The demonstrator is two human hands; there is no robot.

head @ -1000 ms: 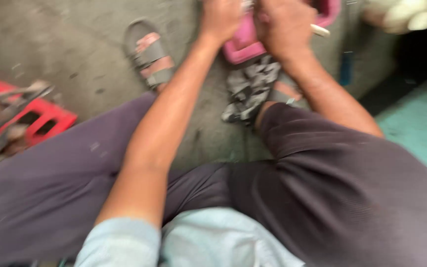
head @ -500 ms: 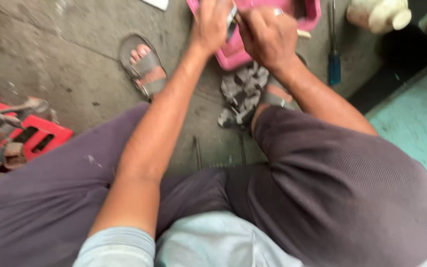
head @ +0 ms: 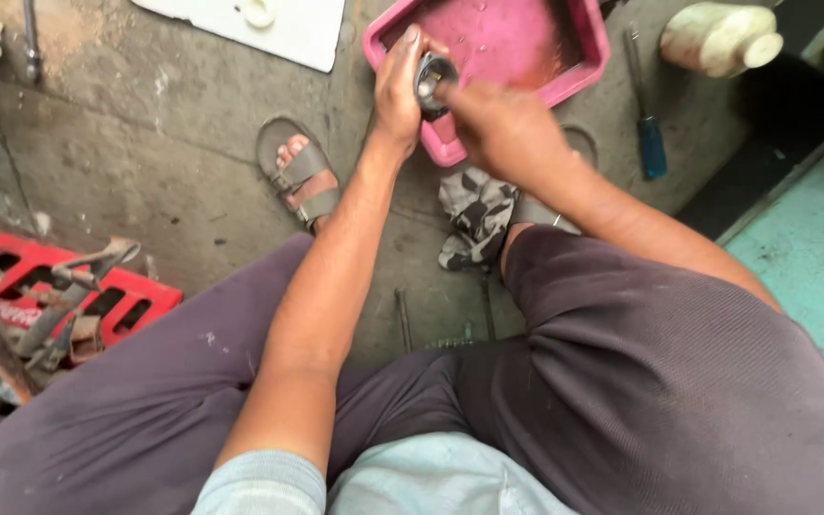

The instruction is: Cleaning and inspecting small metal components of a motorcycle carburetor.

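My left hand (head: 399,88) grips a small round metal part (head: 431,78), dark and ring-shaped, just over the near edge of a pink plastic tray (head: 579,72). My right hand (head: 498,119) is blurred and closes in on the part from the right, its fingertips touching the rim. What the right fingers pinch, if anything, is hidden by the blur. Both forearms reach out over my knees in dark purple trousers.
A camouflage rag (head: 474,215) lies on the concrete below the tray. A blue-handled screwdriver (head: 648,124) and a white plastic jug (head: 722,36) lie right of it. A white panel (head: 259,24) is at the top, a red crate of metal tools (head: 69,305) at left. My sandalled foot (head: 299,176) rests near the tray.
The view has tilted so the tray and hands sit lower in frame. Both hands stay together at the tray's near edge, still working the metal part.
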